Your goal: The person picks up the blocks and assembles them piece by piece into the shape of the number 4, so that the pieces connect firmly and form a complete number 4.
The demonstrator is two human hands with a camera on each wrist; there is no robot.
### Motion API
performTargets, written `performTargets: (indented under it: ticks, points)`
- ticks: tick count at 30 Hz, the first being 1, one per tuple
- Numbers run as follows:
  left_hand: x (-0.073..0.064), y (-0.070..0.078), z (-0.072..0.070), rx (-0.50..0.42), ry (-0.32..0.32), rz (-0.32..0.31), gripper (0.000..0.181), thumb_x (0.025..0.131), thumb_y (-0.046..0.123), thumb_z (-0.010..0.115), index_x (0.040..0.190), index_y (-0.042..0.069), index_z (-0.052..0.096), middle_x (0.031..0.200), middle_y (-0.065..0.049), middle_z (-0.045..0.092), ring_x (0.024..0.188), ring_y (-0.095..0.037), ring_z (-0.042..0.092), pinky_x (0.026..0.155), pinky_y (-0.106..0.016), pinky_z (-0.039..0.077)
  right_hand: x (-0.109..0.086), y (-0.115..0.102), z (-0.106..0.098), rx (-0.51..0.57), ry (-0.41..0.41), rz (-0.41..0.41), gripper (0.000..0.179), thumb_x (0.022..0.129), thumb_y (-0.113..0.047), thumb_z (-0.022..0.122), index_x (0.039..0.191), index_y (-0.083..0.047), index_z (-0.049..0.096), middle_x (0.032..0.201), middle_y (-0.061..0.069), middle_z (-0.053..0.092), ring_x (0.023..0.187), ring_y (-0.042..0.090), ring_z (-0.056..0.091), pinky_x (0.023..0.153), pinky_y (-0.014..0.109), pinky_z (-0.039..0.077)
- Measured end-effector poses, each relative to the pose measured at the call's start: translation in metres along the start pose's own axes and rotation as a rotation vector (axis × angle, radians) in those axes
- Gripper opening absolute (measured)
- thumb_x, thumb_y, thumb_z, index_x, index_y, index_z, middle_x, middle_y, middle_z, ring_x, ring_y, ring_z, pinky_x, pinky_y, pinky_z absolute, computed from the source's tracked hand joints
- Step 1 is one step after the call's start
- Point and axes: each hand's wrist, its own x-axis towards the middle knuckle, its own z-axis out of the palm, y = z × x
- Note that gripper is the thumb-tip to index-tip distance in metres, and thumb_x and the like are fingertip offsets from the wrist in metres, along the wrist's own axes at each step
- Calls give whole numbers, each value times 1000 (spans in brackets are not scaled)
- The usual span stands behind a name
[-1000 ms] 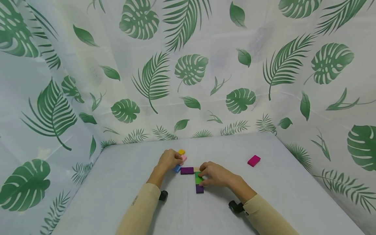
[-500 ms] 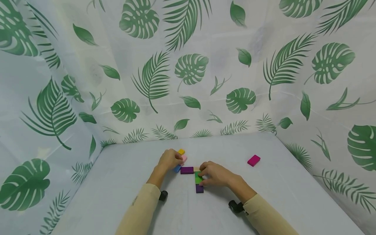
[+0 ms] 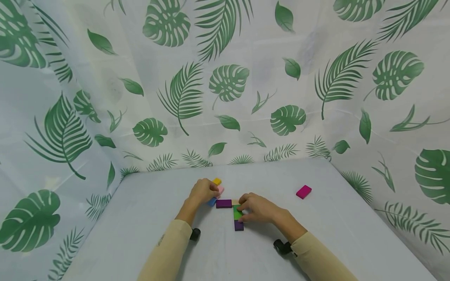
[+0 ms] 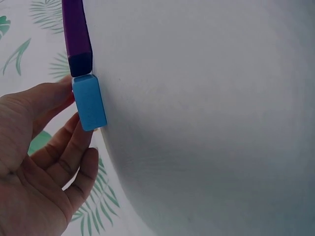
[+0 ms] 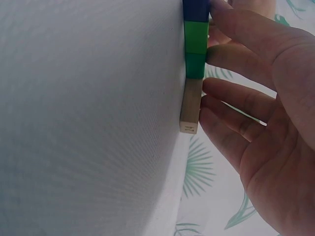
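Note:
My left hand bends over a pink block, thumb and fingers on either side of it. Just nearer to me lies a blue block, its end butting against a purple block. A yellow block lies beyond the pink one. My right hand rests spread fingertips along a second row: a dark violet block, a bright green block, a teal block and a plain wooden block. The wooden block's far part is covered by my fingers in the head view.
A magenta block lies alone on the white tabletop to the right. Leaf-print cloth rises behind the table and on both sides. Dark cameras sit at both wrists.

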Motion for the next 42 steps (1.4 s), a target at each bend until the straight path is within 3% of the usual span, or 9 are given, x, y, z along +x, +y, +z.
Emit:
performTargets:
  ticks: [9,21,31,42]
  points:
    - [0,-1,0,4,-2,1,8,92,21,81,93,14,83,86,4,75,93,-18,61,99,-45,52,-1,0,0,-10,6,-9,44,89,-39,82,122,-9,78,134,12,66,126,28,59,108,47,50]
    - [-2,1,-1,14,-6,18,8,91,22,82,87,15,80,81,4,72,85,-16,60,89,-41,54,0,0,0,-12,9,-10,44,89,-39,83,122,-10,78,133,10,66,125,27,60,107,47,50]
    - [-1,1,-1,11,-17,3,9,91,22,82,86,15,79,82,4,71,88,-17,60,95,-44,54,0,0,0,-6,5,-6,44,89,-39,83,122,-9,78,134,11,66,126,28,59,108,48,50]
    - [-2,1,-3,45,-23,4,9,91,25,82,89,17,78,87,4,73,86,-16,61,85,-42,54,0,0,0,5,-4,11,44,89,-39,83,122,-10,78,135,11,66,126,28,59,108,48,50]
